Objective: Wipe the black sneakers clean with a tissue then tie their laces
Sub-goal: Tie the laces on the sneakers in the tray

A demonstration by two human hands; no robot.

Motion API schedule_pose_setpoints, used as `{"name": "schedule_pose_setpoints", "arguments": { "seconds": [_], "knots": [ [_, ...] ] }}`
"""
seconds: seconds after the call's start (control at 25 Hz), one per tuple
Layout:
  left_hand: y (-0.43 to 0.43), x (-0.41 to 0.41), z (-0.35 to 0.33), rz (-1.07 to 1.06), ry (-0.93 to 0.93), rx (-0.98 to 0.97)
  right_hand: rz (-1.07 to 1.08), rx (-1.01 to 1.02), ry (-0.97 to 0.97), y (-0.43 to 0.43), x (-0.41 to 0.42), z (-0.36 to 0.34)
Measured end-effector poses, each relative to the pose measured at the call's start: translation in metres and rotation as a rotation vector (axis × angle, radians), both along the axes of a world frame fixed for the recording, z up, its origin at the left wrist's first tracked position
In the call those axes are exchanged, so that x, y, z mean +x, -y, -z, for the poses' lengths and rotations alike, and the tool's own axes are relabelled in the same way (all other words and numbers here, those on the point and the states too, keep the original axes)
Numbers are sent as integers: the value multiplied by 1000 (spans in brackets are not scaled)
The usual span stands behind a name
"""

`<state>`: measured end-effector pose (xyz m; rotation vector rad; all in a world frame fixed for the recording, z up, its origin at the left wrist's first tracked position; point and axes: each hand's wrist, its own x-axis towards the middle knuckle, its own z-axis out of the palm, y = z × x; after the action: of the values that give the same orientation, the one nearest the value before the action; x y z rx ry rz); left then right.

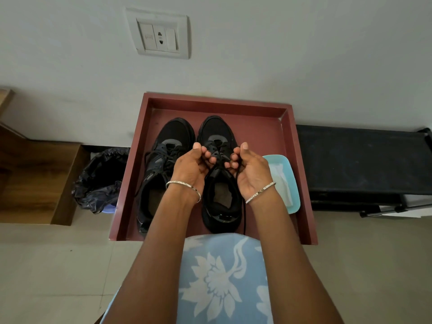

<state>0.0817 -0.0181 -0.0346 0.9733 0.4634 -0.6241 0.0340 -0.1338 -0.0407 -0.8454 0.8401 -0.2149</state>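
Two black sneakers stand side by side, toes toward the wall, on a dark red tray (301, 174). The left sneaker (161, 169) has loose laces spilling over its side. Over the right sneaker (222, 195) both hands are raised, palms toward me. My left hand (194, 167) pinches one black lace end with curled fingers. My right hand (249, 169) pinches the other lace, which hangs down past the heel. White tissue (280, 181) lies on a light blue plate (291, 183) at the tray's right side.
A bin lined with a black bag (100, 181) stands left of the tray. A wooden box (35, 181) is further left, and a black bench (360, 160) is to the right. A wall socket (161, 36) sits above. My patterned blue lap (222, 281) is in front.
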Motion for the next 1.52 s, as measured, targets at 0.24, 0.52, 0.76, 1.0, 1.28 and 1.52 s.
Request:
{"name": "schedule_pose_setpoints", "arguments": {
  "seconds": [0.24, 0.52, 0.76, 1.0, 1.28, 1.52],
  "knots": [
    [2, 1, 8, -9, 31, 24, 46, -82, -35, -6, 9, 5],
    [-10, 4, 14, 234, 459, 221, -147, -153, 96, -4, 2, 7],
    [-6, 2, 15, 145, 352, 265, -156, -198, 83, -3, 4, 10],
    [-5, 3, 14, 159, 335, 219, -101, -228, -3, 0, 2, 11],
    [-9, 7, 10, 176, 262, 61, -220, -178, 59, 3, 0, 6],
    [-10, 7, 7, 184, 218, 49, -297, -182, 104, 6, -3, -3]
  ]
}}
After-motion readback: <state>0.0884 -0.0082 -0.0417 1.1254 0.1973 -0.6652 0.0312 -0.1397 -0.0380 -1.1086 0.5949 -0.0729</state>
